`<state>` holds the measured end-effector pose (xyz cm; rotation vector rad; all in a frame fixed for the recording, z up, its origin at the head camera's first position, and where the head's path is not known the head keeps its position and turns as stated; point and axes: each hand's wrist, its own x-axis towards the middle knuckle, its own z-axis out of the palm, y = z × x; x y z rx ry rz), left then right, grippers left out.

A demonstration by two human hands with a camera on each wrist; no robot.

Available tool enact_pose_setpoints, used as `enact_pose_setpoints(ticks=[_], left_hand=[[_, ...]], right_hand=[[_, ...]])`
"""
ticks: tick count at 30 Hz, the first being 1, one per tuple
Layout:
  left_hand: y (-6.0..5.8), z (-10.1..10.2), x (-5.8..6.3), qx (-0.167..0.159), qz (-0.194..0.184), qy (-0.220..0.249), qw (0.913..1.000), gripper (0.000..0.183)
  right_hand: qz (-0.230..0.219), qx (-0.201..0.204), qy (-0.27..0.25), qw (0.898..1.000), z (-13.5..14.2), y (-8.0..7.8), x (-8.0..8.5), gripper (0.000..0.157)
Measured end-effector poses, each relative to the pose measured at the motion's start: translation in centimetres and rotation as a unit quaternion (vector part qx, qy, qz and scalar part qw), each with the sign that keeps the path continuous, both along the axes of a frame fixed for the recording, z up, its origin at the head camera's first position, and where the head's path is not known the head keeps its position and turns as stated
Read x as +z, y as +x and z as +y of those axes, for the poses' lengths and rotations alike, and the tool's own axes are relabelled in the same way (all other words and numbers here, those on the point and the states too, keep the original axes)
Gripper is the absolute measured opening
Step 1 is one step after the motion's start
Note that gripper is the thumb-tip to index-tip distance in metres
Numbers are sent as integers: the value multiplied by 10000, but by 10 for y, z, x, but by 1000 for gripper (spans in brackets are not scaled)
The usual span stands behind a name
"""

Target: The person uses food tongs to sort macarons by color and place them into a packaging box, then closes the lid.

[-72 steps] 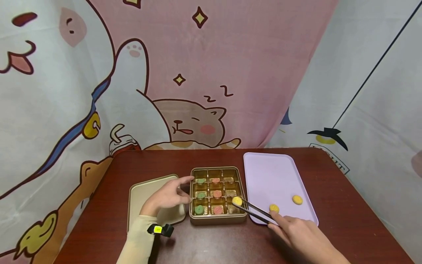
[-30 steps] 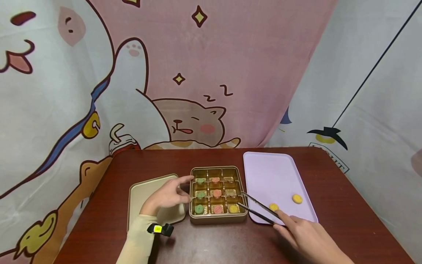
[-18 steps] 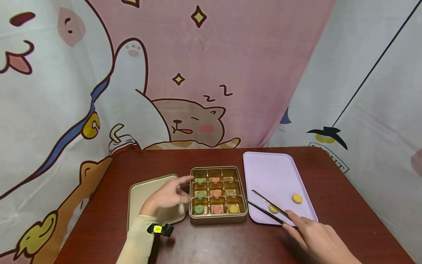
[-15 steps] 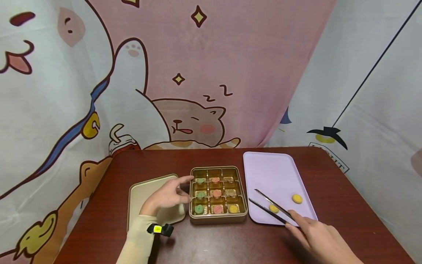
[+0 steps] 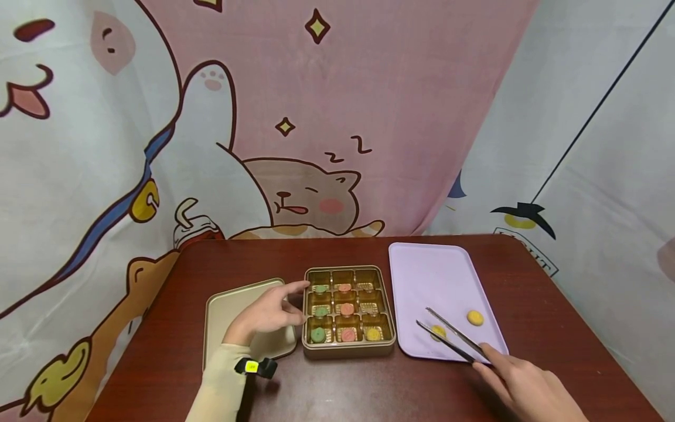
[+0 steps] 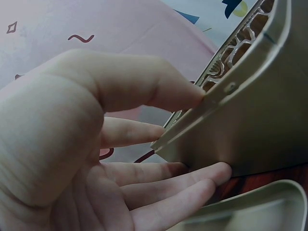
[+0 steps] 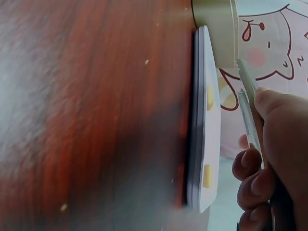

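A near yellow round [image 5: 439,330] is lying on the tray ahead and to the left of the right grip [image 5: 527,384], showing between the two arms of the tongs [image 5: 454,330] in the head view. The right grip is grasping the tongs with curled fingers, and their tips are standing apart; the right wrist view is showing them raised above the tray [image 5: 429,269], clear of the round. A far yellow round [image 5: 475,317] is lying on the same tray, just ahead of the right grip and to the right of the tongs.

Farther left of the right grip, the gold box [image 5: 348,351] is sitting between the two grips. The left grip [image 5: 271,309] is resting loosely, its fingers extended and touching the box's near side wall and rim. Green rounds [image 5: 318,334] are filling the column closest to the left grip, pink rounds [image 5: 348,334] the middle one, and a boxed yellow round [image 5: 374,334] is lying in the column farthest from it, in the front compartment.

The lid [image 5: 232,308] is lying under and left of the left grip. The bench [image 5: 358,392] is carrying everything, and a printed curtain [image 5: 422,117] is hanging beyond both grips.
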<state>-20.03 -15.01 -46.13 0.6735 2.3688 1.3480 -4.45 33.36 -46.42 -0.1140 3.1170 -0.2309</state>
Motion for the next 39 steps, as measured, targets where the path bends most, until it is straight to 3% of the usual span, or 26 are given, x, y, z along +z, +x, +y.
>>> enact_pose_setpoints(ticks=[9, 16, 23, 39], left_hand=[[-1, 0, -2, 10, 23, 1, 10000, 83], [0, 0, -2, 34, -22, 50, 10000, 83], [0, 0, -2, 34, -18, 41, 10000, 83], [-1, 0, -2, 42, -23, 10, 10000, 83]], right_hand=[[-788, -265, 78, 9965, 14, -2, -9, 48], [-822, -256, 170, 9961, 22, -2, -16, 54], [-818, -241, 268, 9960, 22, 1, -20, 34], [-627, -167, 247, 9976, 22, 3, -20, 25]])
